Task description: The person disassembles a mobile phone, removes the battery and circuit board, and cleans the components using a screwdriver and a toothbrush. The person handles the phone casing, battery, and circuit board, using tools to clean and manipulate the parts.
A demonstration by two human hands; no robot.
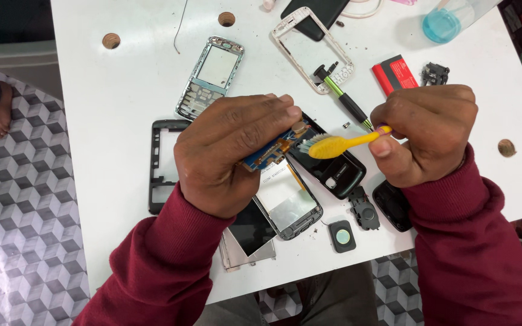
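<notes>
- Over the white table [122, 78], I am holding a small blue circuit board [268, 152] in the left hand [228, 163], fingers pinching it narrow along its upper edge, the board tilted and lifted clear of the tabletop.
- I am gripping a yellow toothbrush [339, 143] in the right hand [427, 133], fist closed tight round the handle, thumb pressing on top.
- Bristles are touching the right end of the circuit board, just beside a round brass-coloured part; whether they are moving I cannot tell.
- Progress, as a judgement: the phone is already lying fully stripped, so the dismantling looks done; brushing of the board looks to be in hand; nothing is put back together yet.
- Loose parts are lying all round the hands:
  - silver keypad frame [211, 75] above the left hand;
  - black frame [159, 163] to its left, partly under the wrist;
  - white frame [312, 48] at the top, with a black phone [315, 15] just beyond it;
  - black back cover [333, 172] directly under the brush head;
  - screen assembly [285, 202] below the board, touching the back cover's edge.
- A screwdriver [345, 99] with a green-and-black handle is lying across the white frame's lower corner, near the right knuckles.
- A red battery [395, 73] is lying well clear of the hands; a blue-tinted cup [445, 23] is standing at the far edge.
- Small black pieces [364, 211] are sitting near the table's front edge, between my sleeves.
- Fine specks are dotting the table near the white frame; too small to identify.
</notes>
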